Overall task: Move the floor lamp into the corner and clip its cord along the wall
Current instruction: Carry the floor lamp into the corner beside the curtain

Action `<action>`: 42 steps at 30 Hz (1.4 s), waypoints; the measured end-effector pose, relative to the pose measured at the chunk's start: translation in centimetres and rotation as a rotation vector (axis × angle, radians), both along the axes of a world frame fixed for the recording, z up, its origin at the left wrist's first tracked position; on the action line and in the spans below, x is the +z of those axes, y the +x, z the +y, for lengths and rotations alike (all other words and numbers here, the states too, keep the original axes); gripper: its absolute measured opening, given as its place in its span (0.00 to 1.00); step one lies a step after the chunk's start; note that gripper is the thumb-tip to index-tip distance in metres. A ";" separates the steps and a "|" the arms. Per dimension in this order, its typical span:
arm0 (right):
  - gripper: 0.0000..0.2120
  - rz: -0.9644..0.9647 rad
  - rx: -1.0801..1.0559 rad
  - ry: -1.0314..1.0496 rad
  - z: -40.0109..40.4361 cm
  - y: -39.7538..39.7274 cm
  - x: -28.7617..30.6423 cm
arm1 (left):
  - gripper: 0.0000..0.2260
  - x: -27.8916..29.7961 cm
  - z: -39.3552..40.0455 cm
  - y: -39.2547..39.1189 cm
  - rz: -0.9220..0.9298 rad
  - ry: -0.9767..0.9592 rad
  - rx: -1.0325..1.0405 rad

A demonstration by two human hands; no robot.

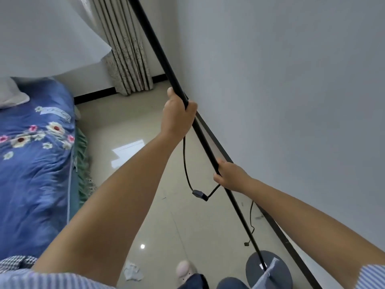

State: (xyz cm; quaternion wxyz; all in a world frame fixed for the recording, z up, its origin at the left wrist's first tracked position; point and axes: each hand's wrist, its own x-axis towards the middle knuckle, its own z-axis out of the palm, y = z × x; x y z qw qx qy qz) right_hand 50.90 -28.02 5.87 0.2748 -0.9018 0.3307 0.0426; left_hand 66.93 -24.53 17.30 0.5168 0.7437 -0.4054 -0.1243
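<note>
The floor lamp's thin black pole [154, 49] runs from the top of the view down to its round grey base [255, 268] on the floor by my feet. My left hand [178, 115] is closed around the pole higher up. My right hand [230, 177] grips it lower down. The black cord [185, 163] hangs in a loop between my hands, with an inline switch [200, 194] at its lowest point. More cord [251, 222] trails down beside the pole to the floor. The lamp's white shade [48, 34] fills the upper left.
A white wall [291, 90] with a dark baseboard [277, 226] runs along the right. The corner lies ahead beside a patterned curtain [127, 55]. A bed with a blue flowered cover [35, 159] stands on the left. A crumpled scrap [133, 272] lies on the tiled floor.
</note>
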 end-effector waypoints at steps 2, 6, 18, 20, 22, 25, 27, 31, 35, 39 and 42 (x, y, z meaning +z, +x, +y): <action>0.05 -0.001 0.030 -0.015 -1.2 4.9 0.9 | 0.15 0.8 -0.8 4.8 -0.018 -0.013 0.042; 0.04 -0.011 0.060 -0.019 -4.0 13.9 1.7 | 0.17 1.8 -2.9 13.5 -0.030 -0.018 0.078; 0.07 -0.038 0.174 0.067 -17.3 42.0 2.5 | 0.20 3.1 -14.2 40.4 0.019 -0.019 0.174; 0.07 -0.038 0.192 0.041 -19.5 46.3 2.8 | 0.18 3.6 -16.2 44.5 0.002 -0.011 0.177; 0.08 -0.045 0.196 0.021 -21.7 50.6 3.0 | 0.15 4.0 -18.3 48.7 -0.008 -0.025 0.171; 0.15 -0.055 0.190 -0.015 -25.0 56.9 3.0 | 0.13 3.8 -21.5 54.9 -0.012 -0.036 0.159; 0.19 -0.067 0.168 -0.017 -27.6 61.9 2.7 | 0.13 3.4 -24.5 60.1 -0.017 -0.037 0.162; 0.11 -0.031 0.152 -0.039 -32.0 69.5 2.5 | 0.10 2.7 -29.3 68.2 -0.024 -0.041 0.102; 0.08 -0.045 0.118 -0.048 -36.9 77.4 3.5 | 0.06 3.3 -34.6 76.6 -0.040 -0.063 0.056; 0.08 -0.051 0.087 -0.070 -42.8 84.2 4.7 | 0.15 4.7 -41.1 83.3 -0.055 -0.064 -0.006; 0.08 -0.061 0.053 -0.077 -47.5 88.4 5.1 | 0.21 5.7 -46.3 87.3 -0.079 -0.055 -0.049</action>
